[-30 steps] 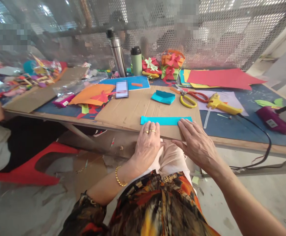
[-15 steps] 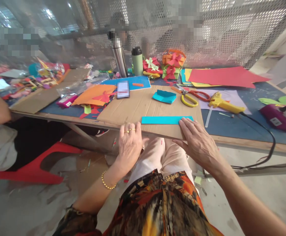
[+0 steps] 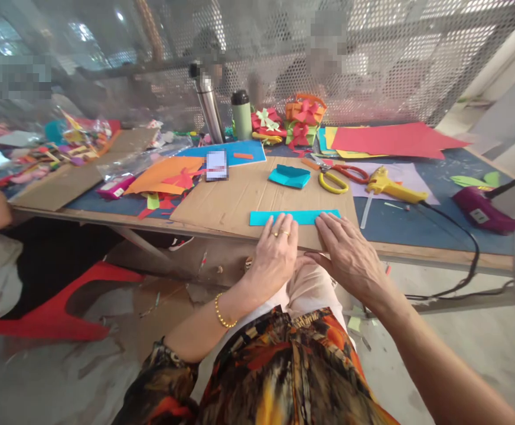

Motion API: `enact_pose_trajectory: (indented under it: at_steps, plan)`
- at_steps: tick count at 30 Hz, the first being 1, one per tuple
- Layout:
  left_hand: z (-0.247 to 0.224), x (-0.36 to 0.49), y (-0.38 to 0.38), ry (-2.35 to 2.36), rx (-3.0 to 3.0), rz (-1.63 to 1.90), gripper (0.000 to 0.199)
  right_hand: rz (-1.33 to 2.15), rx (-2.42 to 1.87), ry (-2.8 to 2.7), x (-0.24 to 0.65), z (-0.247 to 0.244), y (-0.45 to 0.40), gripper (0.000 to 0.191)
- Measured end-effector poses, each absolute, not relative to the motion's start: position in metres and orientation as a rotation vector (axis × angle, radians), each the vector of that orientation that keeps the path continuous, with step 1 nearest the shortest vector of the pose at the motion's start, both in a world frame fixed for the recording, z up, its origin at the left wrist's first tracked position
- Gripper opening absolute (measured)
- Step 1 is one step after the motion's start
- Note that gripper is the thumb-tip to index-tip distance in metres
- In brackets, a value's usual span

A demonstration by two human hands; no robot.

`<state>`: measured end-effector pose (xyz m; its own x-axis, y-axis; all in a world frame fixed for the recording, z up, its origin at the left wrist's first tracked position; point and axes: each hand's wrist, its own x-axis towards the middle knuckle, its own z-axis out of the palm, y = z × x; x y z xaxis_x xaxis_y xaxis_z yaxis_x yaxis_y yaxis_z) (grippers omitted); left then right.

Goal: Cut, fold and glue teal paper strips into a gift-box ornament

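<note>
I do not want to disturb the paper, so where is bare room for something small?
The cardboard is bare between the phone, the folded blue paper and the blue strip. The tabletop is bare between the glue gun and front edge. Crowded: around the scissors and both hands.

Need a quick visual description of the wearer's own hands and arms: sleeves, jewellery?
Left hand: gold-coloured rings on the fingers, a gold-coloured beaded bracelet at the wrist, and a dark sleeve patterned in orange, red and brown. Right hand: no ring, bracelet or glove visible; forearm bare.
</note>
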<state>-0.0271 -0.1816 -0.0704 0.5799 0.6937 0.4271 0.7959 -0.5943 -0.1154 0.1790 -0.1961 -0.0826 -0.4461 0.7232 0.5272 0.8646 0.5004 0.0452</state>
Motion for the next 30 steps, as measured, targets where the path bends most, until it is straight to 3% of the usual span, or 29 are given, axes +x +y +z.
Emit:
enact_pose_trajectory:
  at_steps: [12, 17, 21, 26, 30]
  plan:
    - [-0.066, -0.063, -0.189, -1.337, -2.244, -0.509, 0.08, -0.516, -1.334, -2.24, 0.174, -0.077, -0.195, 0.064]
    - [-0.055, -0.04, -0.174, -1.266, -2.341, -0.517, 0.059, -0.643, -1.392, -2.321, 0.166, -0.068, -0.193, 0.053]
    - [-0.053, -0.043, -0.182, -1.364, -2.29, -0.579, 0.054, -0.727, -1.4, -2.37, 0.165, -0.06, -0.192, 0.046]
    - [-0.045, -0.054, -0.197, -1.263, -2.269, -0.622, 0.074, -0.777, -1.461, -2.36, 0.16, -0.059, -0.192, 0.044]
    - [-0.055, -0.053, -0.179, -1.111, -2.51, -0.568, 0.069, -0.719, -1.498, -2.371, 0.161, -0.062, -0.193, 0.042]
